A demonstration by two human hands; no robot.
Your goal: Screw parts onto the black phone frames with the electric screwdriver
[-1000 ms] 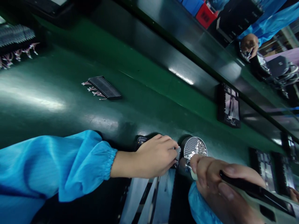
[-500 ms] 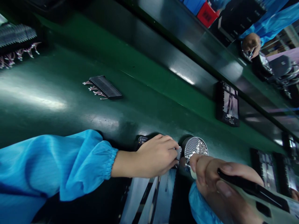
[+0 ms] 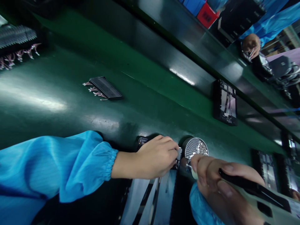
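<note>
Driver (image 3: 255,189), gripped by the right hand (image 3: 217,176), slants leftward and away, tip just beside the far end of the device (image 3: 166,193); the left hand (image 3: 158,157) covers that end, finger closure indeterminable.

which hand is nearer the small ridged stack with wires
Left. The left hand is below and right of the small ridged stack in the picture, over a black-framed panel; the right hand is farther right, holding a power tool.
</note>
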